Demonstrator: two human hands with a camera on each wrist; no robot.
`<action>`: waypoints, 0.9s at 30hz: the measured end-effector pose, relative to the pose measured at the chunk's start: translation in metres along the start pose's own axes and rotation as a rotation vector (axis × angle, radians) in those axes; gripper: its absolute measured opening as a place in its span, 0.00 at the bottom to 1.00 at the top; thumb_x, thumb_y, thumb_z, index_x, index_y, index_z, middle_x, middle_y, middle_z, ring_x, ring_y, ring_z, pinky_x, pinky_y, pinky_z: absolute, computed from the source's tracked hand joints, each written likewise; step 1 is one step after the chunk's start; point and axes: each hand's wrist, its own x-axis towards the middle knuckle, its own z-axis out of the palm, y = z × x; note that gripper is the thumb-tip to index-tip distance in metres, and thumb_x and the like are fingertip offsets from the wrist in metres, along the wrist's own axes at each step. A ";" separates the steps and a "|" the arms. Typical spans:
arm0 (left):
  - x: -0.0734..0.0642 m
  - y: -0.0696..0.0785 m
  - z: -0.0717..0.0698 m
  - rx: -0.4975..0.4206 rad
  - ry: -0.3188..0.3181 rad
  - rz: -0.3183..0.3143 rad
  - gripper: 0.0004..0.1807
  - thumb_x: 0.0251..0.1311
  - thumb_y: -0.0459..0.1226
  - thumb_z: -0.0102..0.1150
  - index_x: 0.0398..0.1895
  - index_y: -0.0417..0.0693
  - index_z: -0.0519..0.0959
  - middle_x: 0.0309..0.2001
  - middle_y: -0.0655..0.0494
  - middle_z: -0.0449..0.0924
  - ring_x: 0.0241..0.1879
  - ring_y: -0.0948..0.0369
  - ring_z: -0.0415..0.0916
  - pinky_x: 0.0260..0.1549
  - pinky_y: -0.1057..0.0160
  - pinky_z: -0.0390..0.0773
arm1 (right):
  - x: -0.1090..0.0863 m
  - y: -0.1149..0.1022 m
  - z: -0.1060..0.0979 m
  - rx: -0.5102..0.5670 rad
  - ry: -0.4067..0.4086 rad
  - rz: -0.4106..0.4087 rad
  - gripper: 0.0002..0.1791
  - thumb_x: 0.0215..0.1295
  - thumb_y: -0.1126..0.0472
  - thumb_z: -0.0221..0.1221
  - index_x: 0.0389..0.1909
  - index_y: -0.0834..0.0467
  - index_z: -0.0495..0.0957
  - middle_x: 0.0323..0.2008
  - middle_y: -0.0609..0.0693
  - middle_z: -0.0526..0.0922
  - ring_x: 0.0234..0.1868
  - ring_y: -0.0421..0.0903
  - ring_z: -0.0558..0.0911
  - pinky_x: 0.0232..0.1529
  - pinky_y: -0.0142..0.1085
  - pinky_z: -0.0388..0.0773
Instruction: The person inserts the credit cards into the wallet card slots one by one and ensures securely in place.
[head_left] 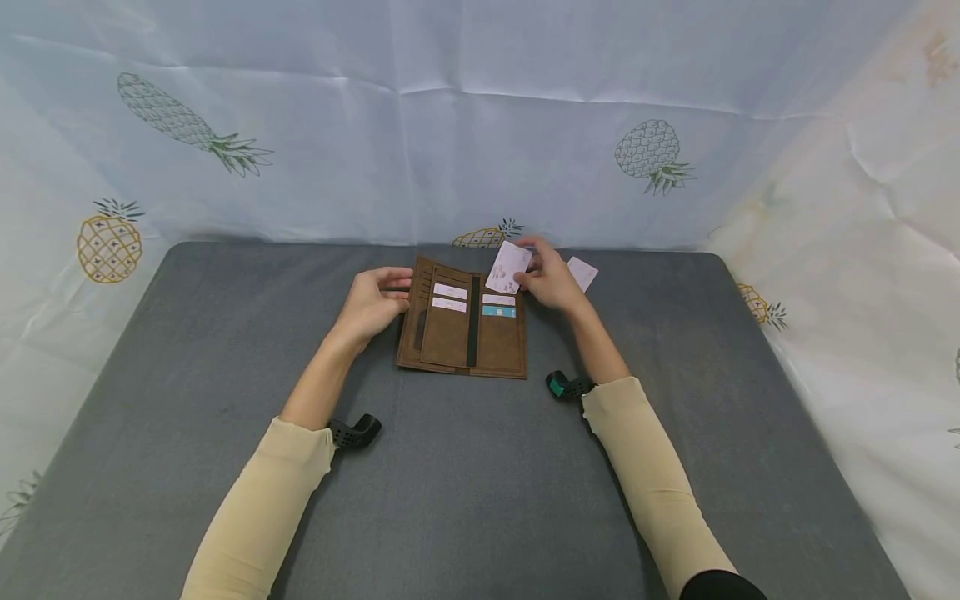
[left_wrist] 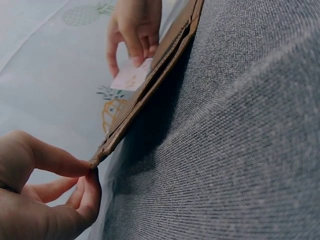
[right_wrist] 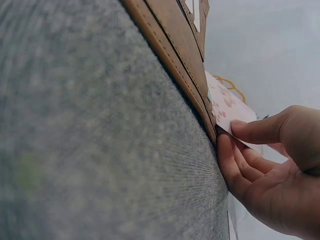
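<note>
A brown wallet lies unfolded on the grey table, a dark strip running down its middle. My left hand pinches the wallet's left edge between thumb and fingers, as the left wrist view shows closely. With my right hand I hold a pale pink card by its right side, over the upper right part of the wallet. Two pink cards show in the left slots. On the right side, a pink card sits above a blue card.
Another pale card lies on the table just beyond my right hand. A white curtain with pineapple prints hangs behind the grey table. Each wrist carries a black camera mount, the left mount being near the sleeve.
</note>
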 end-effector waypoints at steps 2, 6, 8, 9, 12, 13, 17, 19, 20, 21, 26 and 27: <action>0.000 0.000 0.000 0.000 0.001 0.000 0.31 0.72 0.21 0.53 0.78 0.36 0.71 0.73 0.33 0.73 0.71 0.39 0.76 0.70 0.44 0.80 | -0.001 -0.001 0.000 -0.008 0.000 -0.007 0.32 0.75 0.75 0.60 0.78 0.63 0.66 0.40 0.64 0.84 0.31 0.42 0.85 0.37 0.28 0.81; 0.000 0.000 0.000 0.000 0.003 -0.002 0.31 0.72 0.22 0.52 0.78 0.37 0.71 0.73 0.33 0.73 0.71 0.39 0.76 0.71 0.43 0.80 | -0.001 -0.003 -0.001 -0.052 -0.010 -0.034 0.31 0.76 0.74 0.60 0.78 0.61 0.69 0.35 0.54 0.75 0.32 0.46 0.84 0.37 0.29 0.79; 0.000 0.000 0.000 -0.001 0.003 -0.003 0.31 0.72 0.22 0.53 0.78 0.37 0.71 0.73 0.33 0.73 0.71 0.39 0.76 0.71 0.43 0.80 | -0.002 -0.003 -0.001 -0.077 -0.021 -0.048 0.30 0.77 0.73 0.59 0.78 0.60 0.70 0.34 0.53 0.74 0.33 0.49 0.83 0.37 0.31 0.77; 0.000 0.000 0.000 0.000 0.003 -0.002 0.31 0.72 0.22 0.53 0.78 0.37 0.71 0.73 0.33 0.73 0.71 0.39 0.76 0.71 0.43 0.80 | -0.002 -0.004 -0.001 -0.093 -0.028 -0.053 0.30 0.77 0.73 0.59 0.78 0.59 0.70 0.34 0.54 0.75 0.33 0.50 0.83 0.38 0.32 0.77; 0.000 0.000 0.000 0.001 0.004 -0.002 0.31 0.72 0.22 0.53 0.78 0.37 0.71 0.73 0.33 0.73 0.71 0.39 0.76 0.71 0.43 0.80 | -0.002 -0.005 -0.001 -0.131 -0.058 -0.065 0.31 0.78 0.72 0.59 0.80 0.58 0.69 0.37 0.60 0.81 0.34 0.52 0.83 0.39 0.35 0.76; 0.000 0.000 0.000 0.001 0.004 -0.002 0.31 0.72 0.22 0.52 0.78 0.37 0.71 0.73 0.33 0.73 0.71 0.39 0.76 0.71 0.43 0.80 | -0.002 -0.006 -0.001 -0.140 -0.069 -0.065 0.32 0.78 0.72 0.59 0.80 0.58 0.68 0.38 0.62 0.82 0.34 0.52 0.82 0.39 0.36 0.76; 0.000 0.000 0.000 0.002 0.006 0.001 0.31 0.72 0.22 0.52 0.78 0.37 0.71 0.73 0.33 0.73 0.71 0.39 0.76 0.70 0.43 0.80 | -0.002 -0.007 -0.002 -0.166 -0.104 -0.065 0.34 0.77 0.72 0.60 0.81 0.58 0.67 0.41 0.64 0.83 0.31 0.46 0.79 0.39 0.37 0.76; 0.000 0.000 0.000 0.001 0.006 0.002 0.31 0.72 0.22 0.52 0.78 0.37 0.71 0.73 0.33 0.73 0.71 0.39 0.76 0.71 0.43 0.80 | -0.002 -0.007 -0.002 -0.171 -0.112 -0.057 0.34 0.77 0.71 0.60 0.81 0.58 0.67 0.42 0.63 0.83 0.31 0.44 0.78 0.40 0.38 0.75; 0.000 0.000 0.001 0.000 0.006 0.002 0.31 0.72 0.22 0.52 0.78 0.37 0.71 0.73 0.33 0.73 0.71 0.39 0.76 0.71 0.43 0.80 | -0.002 -0.007 -0.002 -0.171 -0.116 -0.053 0.34 0.78 0.71 0.60 0.81 0.57 0.67 0.42 0.64 0.83 0.31 0.44 0.77 0.39 0.38 0.74; 0.000 0.001 0.001 0.000 0.007 0.002 0.31 0.72 0.22 0.52 0.78 0.37 0.71 0.73 0.33 0.73 0.71 0.39 0.76 0.71 0.43 0.80 | -0.002 -0.007 -0.003 -0.172 -0.120 -0.049 0.34 0.78 0.71 0.60 0.81 0.57 0.67 0.43 0.64 0.83 0.31 0.44 0.77 0.40 0.39 0.74; 0.000 0.001 0.001 -0.001 0.006 -0.001 0.31 0.72 0.22 0.52 0.78 0.36 0.71 0.73 0.33 0.73 0.71 0.39 0.76 0.71 0.43 0.79 | -0.002 -0.006 -0.003 -0.152 -0.136 -0.050 0.33 0.77 0.71 0.60 0.81 0.59 0.67 0.42 0.63 0.81 0.30 0.43 0.75 0.39 0.38 0.73; 0.000 0.001 0.001 0.000 0.006 -0.001 0.31 0.72 0.22 0.52 0.78 0.37 0.71 0.73 0.33 0.73 0.71 0.39 0.76 0.71 0.43 0.79 | -0.002 -0.006 -0.003 -0.147 -0.137 -0.053 0.33 0.77 0.71 0.60 0.81 0.59 0.68 0.42 0.62 0.81 0.30 0.43 0.75 0.38 0.37 0.72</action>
